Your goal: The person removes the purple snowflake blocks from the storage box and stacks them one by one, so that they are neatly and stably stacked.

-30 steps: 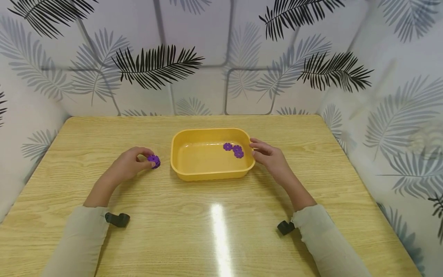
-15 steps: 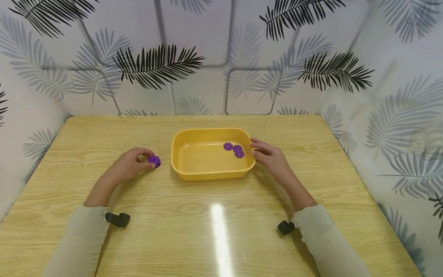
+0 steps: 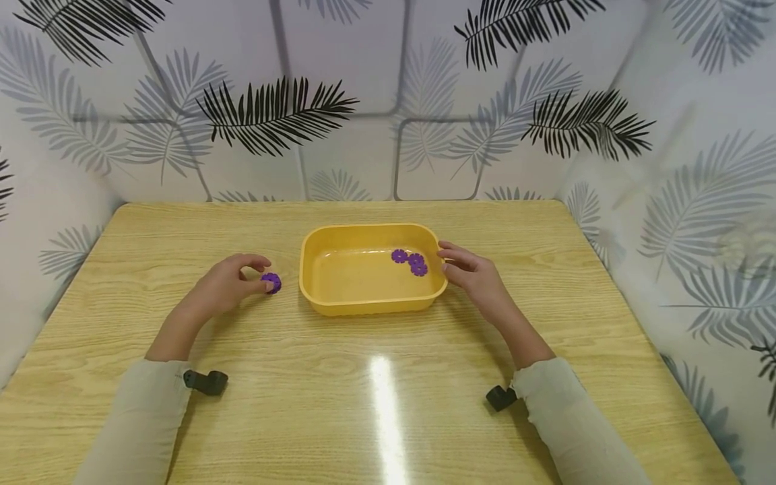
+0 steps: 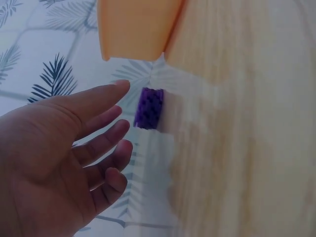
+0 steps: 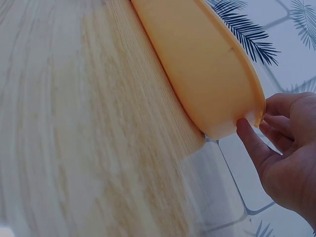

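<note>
A pale backdrop (image 3: 370, 162) printed with black and grey fronds rises behind the wood-grain table (image 3: 303, 391), which carries a bright glare streak near its middle. On the table sits a yellow rectangular tub (image 3: 358, 310) with rounded corners. The right hand (image 3: 479, 279) touches the tub's right end, thumb and fingertips resting against it without clenching. The left hand (image 3: 227, 283) is released, its loosely bent fingers and thumb just apart from a stack of purple notched discs (image 4: 149, 109) standing on the table left of the tub. A small black camera (image 3: 209, 383) shows at the left wrist. Smallest, three purple flower-shaped discs (image 3: 419, 268) lie inside the tub toward its right end, two overlapping.
</note>
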Tool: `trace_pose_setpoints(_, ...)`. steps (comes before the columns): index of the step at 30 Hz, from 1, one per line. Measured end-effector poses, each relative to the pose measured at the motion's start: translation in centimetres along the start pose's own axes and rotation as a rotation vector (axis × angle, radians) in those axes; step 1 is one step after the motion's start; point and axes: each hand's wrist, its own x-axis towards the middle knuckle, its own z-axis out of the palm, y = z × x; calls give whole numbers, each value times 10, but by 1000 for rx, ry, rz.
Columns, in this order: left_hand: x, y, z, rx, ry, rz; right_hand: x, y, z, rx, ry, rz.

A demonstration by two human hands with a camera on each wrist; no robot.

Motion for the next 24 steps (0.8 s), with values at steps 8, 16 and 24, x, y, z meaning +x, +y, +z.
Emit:
trace_pose_setpoints(8,12,22,-4,-12,10,52,0,1,-1,2,-2,-2)
trace_pose_setpoints(16,34,62,4,-63,12,152,1,2,-1,-6,3,-2)
trace_pose_setpoints(24,56,103,24,-64,-33,211,2,3,-2,2,-6,-9)
